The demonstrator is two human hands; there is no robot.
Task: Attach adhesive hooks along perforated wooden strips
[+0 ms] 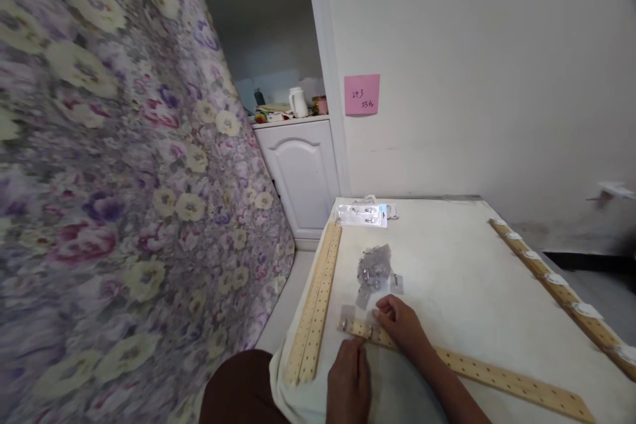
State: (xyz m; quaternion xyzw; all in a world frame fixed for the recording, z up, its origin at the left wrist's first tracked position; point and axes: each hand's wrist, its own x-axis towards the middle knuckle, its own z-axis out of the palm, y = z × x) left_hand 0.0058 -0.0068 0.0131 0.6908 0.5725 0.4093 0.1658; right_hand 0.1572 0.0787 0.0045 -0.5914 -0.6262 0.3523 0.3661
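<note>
A long wooden strip with rows of small holes (497, 379) lies across the near part of a white-covered table (462, 278). My left hand (349, 381) rests at the strip's left end with fingers curled down onto it. My right hand (405, 326) lies on the strip just right of that, fingers bent and pinched near a small metal piece (370, 329). A heap of small clear bags with metal parts (375, 271) sits just beyond my right hand.
Two more perforated wooden strips (318, 301) lie along the table's left edge, and another with white pads (561, 291) runs along the right. A clear blister pack (362, 214) is at the far edge. Floral fabric (124, 179) fills the left; a white cabinet (301, 175) stands behind.
</note>
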